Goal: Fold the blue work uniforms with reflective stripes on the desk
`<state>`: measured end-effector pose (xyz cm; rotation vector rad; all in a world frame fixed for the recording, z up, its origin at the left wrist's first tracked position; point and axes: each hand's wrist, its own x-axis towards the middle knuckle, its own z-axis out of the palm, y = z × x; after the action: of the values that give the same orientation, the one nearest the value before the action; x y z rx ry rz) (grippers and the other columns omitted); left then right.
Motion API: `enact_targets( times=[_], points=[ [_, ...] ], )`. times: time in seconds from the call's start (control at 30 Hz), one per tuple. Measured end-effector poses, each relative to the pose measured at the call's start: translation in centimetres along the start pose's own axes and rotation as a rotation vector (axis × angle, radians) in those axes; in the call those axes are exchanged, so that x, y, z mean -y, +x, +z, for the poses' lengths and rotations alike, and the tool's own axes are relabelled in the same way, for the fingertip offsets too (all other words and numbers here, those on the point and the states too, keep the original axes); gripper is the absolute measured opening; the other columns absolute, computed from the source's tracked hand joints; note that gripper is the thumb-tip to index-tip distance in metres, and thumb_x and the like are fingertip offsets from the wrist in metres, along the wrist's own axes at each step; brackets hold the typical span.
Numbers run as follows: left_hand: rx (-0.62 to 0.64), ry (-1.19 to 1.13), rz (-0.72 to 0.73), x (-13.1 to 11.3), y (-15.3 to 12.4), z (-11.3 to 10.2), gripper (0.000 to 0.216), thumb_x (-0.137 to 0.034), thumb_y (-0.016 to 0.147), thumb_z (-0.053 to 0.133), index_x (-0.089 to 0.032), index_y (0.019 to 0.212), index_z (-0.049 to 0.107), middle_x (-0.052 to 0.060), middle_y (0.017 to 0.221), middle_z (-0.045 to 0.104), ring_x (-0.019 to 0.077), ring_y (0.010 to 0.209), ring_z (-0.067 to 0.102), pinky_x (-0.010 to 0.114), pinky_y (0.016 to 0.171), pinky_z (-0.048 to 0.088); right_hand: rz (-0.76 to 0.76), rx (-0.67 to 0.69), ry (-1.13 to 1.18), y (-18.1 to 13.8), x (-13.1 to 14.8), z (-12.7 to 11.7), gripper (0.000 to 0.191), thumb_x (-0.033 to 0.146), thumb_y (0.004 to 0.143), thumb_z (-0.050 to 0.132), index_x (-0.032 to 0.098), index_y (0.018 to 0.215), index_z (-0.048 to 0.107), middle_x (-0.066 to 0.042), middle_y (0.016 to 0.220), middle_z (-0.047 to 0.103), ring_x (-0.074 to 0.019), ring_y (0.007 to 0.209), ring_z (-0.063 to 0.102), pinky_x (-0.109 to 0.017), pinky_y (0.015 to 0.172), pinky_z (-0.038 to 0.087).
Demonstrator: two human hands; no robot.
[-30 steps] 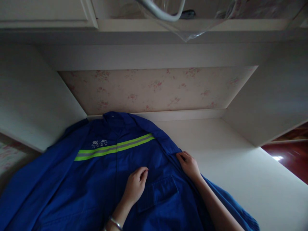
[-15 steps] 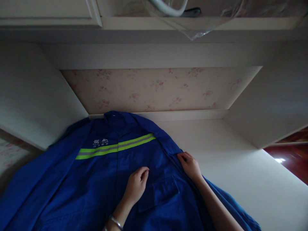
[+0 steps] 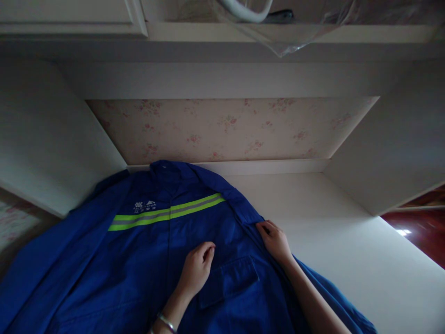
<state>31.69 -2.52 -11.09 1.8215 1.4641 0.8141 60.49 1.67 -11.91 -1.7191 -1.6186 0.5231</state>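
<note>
blue work jacket lies spread on the white worktop, collar toward the floral wall. left hand rests curled on the jacket's front beside its chest pocket; right hand pinches the jacket's edge.

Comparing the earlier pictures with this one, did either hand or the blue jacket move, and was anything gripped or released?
No visible change. The left hand still rests curled on the blue jacket above the chest pocket; the right hand still pinches the jacket's edge. The jacket lies spread on the white desk as before. Only the camera shifted slightly.
</note>
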Motion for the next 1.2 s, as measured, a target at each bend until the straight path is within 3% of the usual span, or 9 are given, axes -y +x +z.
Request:
enact_targets(
  times=[1.2],
  points=[
    [-0.017, 0.003, 0.025, -0.52, -0.02, -0.16, 0.027, -0.038, 0.096, 0.043, -0.025, 0.102, 0.066, 0.003, 0.098, 0.073, 0.0171, 0.087, 0.069, 0.027, 0.079, 0.054, 0.008, 0.003, 0.003, 0.01, 0.29, -0.11, 0.036, 0.05, 0.092, 0.043, 0.025, 0.087, 0.069, -0.004, 0.092, 0.068, -0.0211, 0.085, 0.063, -0.032, 0.077, 0.046]
  ],
)
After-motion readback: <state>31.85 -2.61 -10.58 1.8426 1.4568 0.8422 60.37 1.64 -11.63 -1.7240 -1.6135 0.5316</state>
